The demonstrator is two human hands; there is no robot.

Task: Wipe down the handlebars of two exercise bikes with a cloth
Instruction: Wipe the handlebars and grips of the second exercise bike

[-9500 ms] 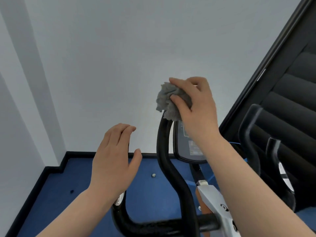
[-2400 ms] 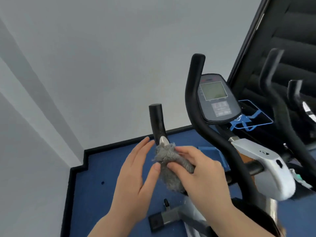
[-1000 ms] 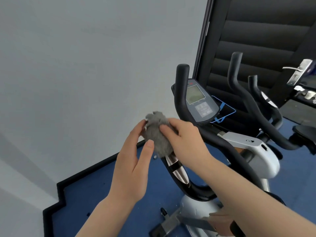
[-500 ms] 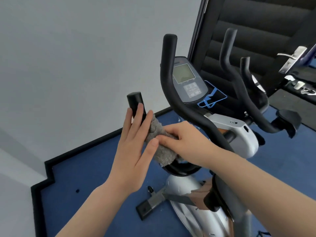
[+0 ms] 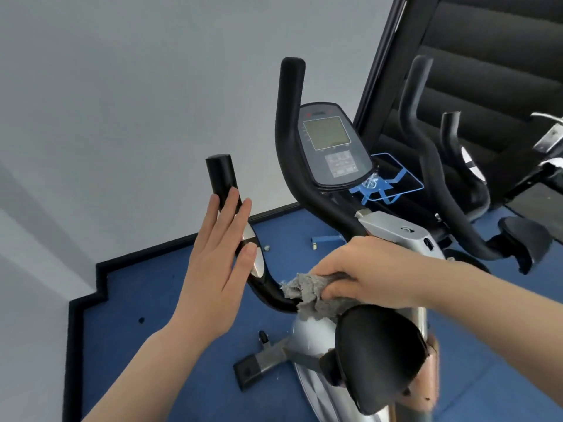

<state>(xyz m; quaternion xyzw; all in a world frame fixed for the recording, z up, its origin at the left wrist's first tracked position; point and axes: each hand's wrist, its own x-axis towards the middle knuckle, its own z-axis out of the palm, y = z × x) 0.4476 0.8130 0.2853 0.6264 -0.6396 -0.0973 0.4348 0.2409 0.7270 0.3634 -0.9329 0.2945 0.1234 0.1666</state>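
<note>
A: How far along was it?

B: Right hand (image 5: 359, 269) gripped the cloth (image 5: 307, 295) low on the near bike's handlebar (image 5: 268, 287), left hand (image 5: 219, 257) flat and open beside it. Far bike (image 5: 432, 166) looked untouched, so maybe halfway.

Place: you're standing in a small gym or fitness room.
Equipment: two exercise bikes side by side, the near bike (image 5: 393, 239) with a console (image 5: 330, 144), the second bike (image 5: 451, 190) just beyond.
Floor: blue carpet (image 5: 146, 300), black skirting.
Walls: plain white, dark padded panel (image 5: 487, 56).
</note>
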